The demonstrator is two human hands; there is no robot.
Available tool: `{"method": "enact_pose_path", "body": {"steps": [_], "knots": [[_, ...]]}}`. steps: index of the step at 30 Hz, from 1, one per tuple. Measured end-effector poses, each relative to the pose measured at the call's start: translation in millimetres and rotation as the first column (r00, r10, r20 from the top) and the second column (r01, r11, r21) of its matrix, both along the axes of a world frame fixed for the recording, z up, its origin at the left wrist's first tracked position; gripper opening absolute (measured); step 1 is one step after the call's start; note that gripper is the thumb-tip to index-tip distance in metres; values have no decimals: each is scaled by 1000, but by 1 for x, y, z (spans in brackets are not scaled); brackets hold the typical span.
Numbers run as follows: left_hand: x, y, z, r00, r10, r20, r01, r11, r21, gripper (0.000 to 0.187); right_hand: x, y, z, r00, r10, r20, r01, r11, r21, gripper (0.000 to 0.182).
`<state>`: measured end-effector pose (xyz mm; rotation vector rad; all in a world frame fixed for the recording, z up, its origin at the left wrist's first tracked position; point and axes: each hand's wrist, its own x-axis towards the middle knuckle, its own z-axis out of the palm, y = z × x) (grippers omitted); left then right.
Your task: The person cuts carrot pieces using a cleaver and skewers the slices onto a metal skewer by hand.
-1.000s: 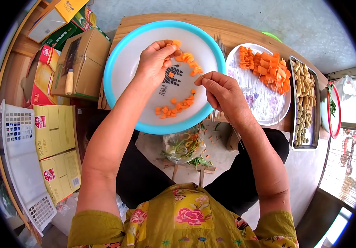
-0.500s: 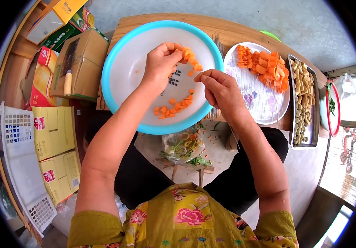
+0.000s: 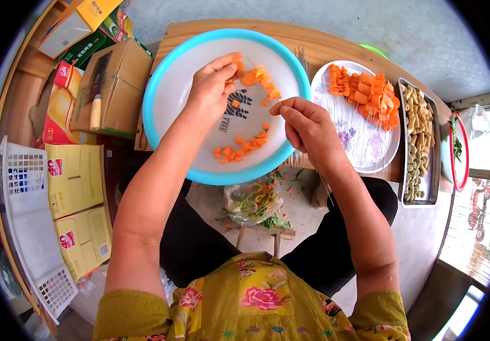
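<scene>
My right hand (image 3: 311, 128) pinches the end of a thin skewer (image 3: 279, 103) over the right side of a white basin with a blue rim (image 3: 162, 149). Threaded along that skewer are orange carrot slices (image 3: 267, 85). Just left of its pointed end, my left hand (image 3: 211, 85) is closed, with orange carrot slices (image 3: 239, 66) between its fingers; how many is hidden. Beneath both hands, loose carrot pieces (image 3: 240, 149) lie on the basin floor in a curved row, near a dark printed zebra pattern.
Right of the basin, a floral plate (image 3: 364, 158) holds skewered carrot slices (image 3: 374, 94). Beyond it is a metal tray (image 3: 421, 196) of brownish skewered pieces. Bare skewers (image 3: 300, 59) lie between basin and plate. Cardboard boxes (image 3: 122, 79) stand left; a bag of greens (image 3: 253, 199) sits below.
My left hand has moved left, off the skewer's pointed end, with carrot slices in its fingers. More of the basin's print shows. My right hand has barely moved.
</scene>
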<state>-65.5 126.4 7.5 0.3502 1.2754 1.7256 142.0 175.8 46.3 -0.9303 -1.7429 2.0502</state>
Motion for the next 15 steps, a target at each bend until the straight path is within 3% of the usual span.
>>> {"method": "enact_pose_path", "body": {"steps": [7,15], "knots": [[1,2,0,998,53,-15,-53,999,2,9,-3,-5,-4,1000,26,13,-26,1000,1,20],[2,2,1,999,31,-40,-31,999,13,10,-3,-5,-6,1000,15,15,-16,1000,10,20]]}}
